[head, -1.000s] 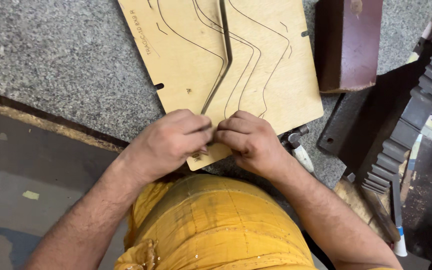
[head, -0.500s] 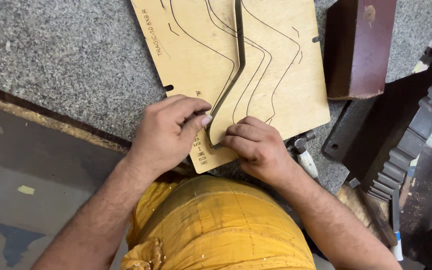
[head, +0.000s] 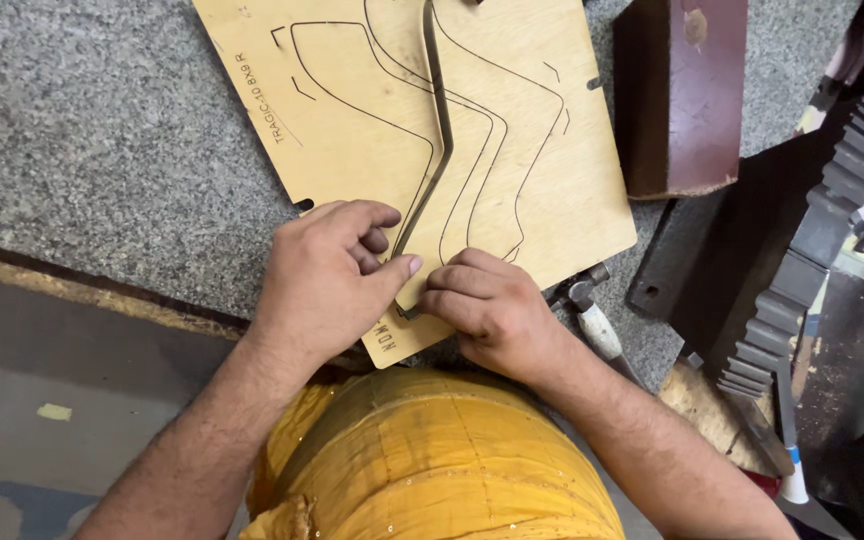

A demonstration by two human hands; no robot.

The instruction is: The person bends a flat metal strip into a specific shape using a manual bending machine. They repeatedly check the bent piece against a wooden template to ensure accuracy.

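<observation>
Speckled grey stone bench (head: 102,150), with a dark floor below its near edge. On it lies a plywood die board (head: 352,130) cut with curved slots; its near corner overhangs the bench edge toward the person.

1 bent metal strip (head: 439,130) stands in a slot, running from the top of the frame down to the hands.

Left hand (head: 327,275): fingers curled, thumb stretched right, tip pressing at the strip's lower end. Right hand (head: 487,305): fingers folded, knuckles up, fingertips bearing on the board just beside that thumb. Neither hand is wrapped around anything; both press.

Step in hand, as judged: seating the strip's lower end into its slot. The next move likely calls for firm downward pressure along the bend, with the board kept from tipping at the overhang.

Hard to make out: the strip's end is covered by the fingers, so seating depth cannot be told. A hammer (head: 592,315) lies partly under the right wrist. A dark red block (head: 677,95) and toothed black bar (head: 812,250) are cut off at the edges.
</observation>
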